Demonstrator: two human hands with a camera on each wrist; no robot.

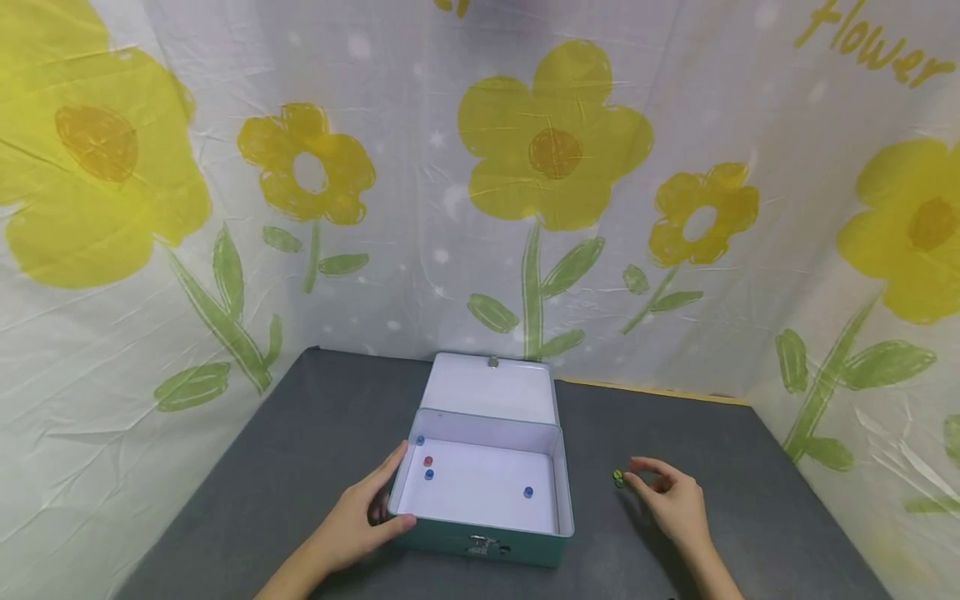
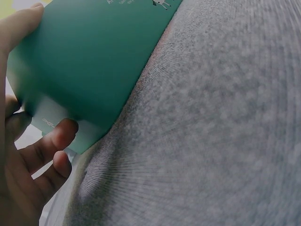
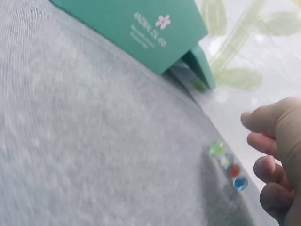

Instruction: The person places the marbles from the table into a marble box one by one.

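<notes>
1. Shows a green tin box (image 1: 480,540) standing on a dark grey table (image 1: 240,492), with the white-lined lid (image 1: 491,387) laid back toward the far side and a metal latch (image 1: 482,544) on the near wall.

2. Holds the box at its near-left corner with the left hand (image 1: 352,521), with the thumb over the near rim and the other fingers spread along the outer left wall; shows two lower fingers bent near the box base in the left wrist view.

3. Reaches to the right of the box with the right hand (image 1: 675,500), with fingers loosely curved, a small gap between thumb and forefinger, and nothing visibly in grasp.

4. Shows a green marble (image 1: 617,475) on the table, just beside those fingertips; includes, in the right wrist view, a clear marble (image 3: 226,159), a red-orange marble (image 3: 233,170) and a blue marble (image 3: 240,183) in line with it, close together.

5. Includes three blue marbles (image 1: 429,475) and one red marble (image 1: 428,461) on the box's white floor: three toward the left wall, one blue toward the right.

6. Features a pale backdrop (image 1: 405,167) with yellow flowers behind.
</notes>
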